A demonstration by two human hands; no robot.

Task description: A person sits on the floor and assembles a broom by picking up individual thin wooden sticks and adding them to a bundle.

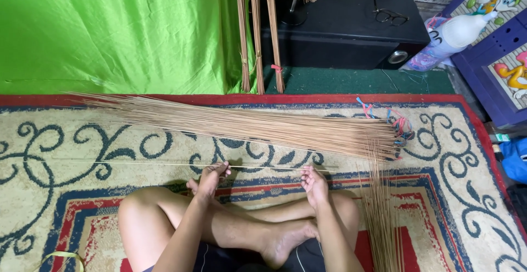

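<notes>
While both hands pinch one thin pale straight palm-leaf stick (164, 164) above the patterned rug (450, 156), left hand (213, 177) and right hand (314, 183) apart, I judge it light, springy, brittle; grip mid-length. Loose stick pile (263, 125) lies beyond.

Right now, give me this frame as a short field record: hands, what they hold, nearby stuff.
setting: person seated cross-legged on a patterned rug
left hand: fingers pinch a single thin stick
right hand: fingers pinch the same stick near its right end
stick pose: roughly horizontal, stretched between both hands, extending far to the left
big stick pile: lies on the rug beyond the hands
small stick pile: beside the right knee
background: green cloth, black speaker box with glasses on top
</notes>
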